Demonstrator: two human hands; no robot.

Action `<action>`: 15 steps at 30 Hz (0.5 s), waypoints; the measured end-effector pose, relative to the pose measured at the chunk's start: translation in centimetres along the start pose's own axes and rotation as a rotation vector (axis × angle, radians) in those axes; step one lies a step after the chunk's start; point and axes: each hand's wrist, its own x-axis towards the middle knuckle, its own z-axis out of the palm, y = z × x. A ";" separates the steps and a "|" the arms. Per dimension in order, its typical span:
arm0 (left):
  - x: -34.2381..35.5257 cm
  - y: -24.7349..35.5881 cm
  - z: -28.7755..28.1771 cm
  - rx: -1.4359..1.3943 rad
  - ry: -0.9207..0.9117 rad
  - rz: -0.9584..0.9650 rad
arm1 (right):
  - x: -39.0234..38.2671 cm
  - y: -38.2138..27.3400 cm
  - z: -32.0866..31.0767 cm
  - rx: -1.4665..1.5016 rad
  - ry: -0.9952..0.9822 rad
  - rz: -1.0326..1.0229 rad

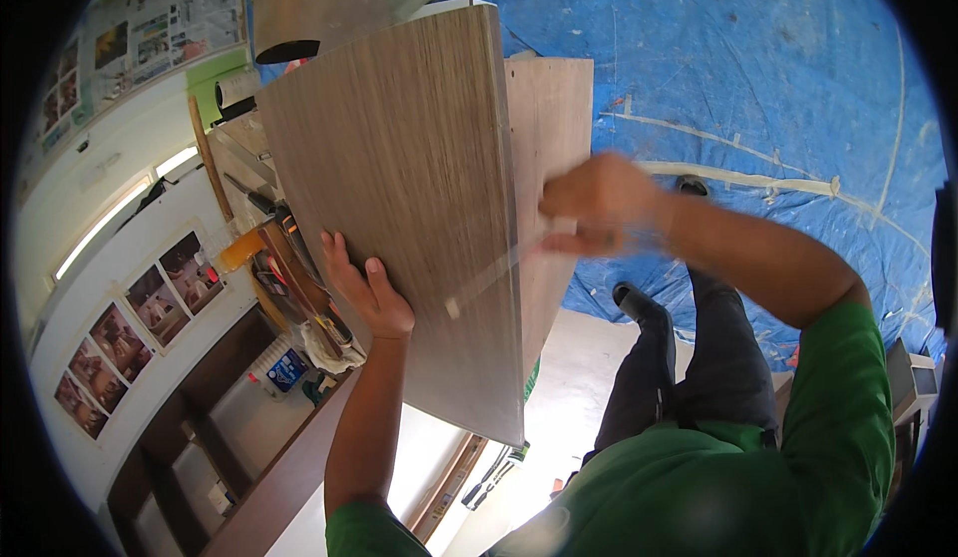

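A large wood-grain board with a greyish-brown face stands tilted in front of me. My left hand lies against that face near its left side, fingers stretched out and holding nothing. Beside the board's right edge, my right hand is curled closed and smeared by motion. A thin, pale, stick-like thing runs from it across the board's face, too blurred to tell its kind. Behind the edge shows a second, lighter wooden panel.
Hand tools and a brush-like amber piece crowd the surface to the left. Below them is a dark open shelf unit. A taped blue tarp covers the floor at right. A curved brown piece sits behind the board.
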 end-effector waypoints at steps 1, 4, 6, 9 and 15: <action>0.1 0.0 0.0 -0.006 -0.002 0.000 | -0.6 -0.6 0.8 0.021 -0.049 -0.088; 0.1 0.0 0.0 -0.015 -0.009 -0.005 | -0.5 0.1 1.5 0.066 -0.099 -0.090; 0.2 0.1 -0.1 -0.011 -0.013 -0.014 | 0.8 1.6 0.6 0.027 -0.002 -0.106; -0.2 -0.2 0.0 -0.036 -0.007 -0.019 | 3.6 4.8 -2.5 0.028 0.146 -0.093; 0.3 0.0 -0.1 -0.022 -0.018 -0.003 | 10.1 8.9 -9.8 0.160 0.528 0.560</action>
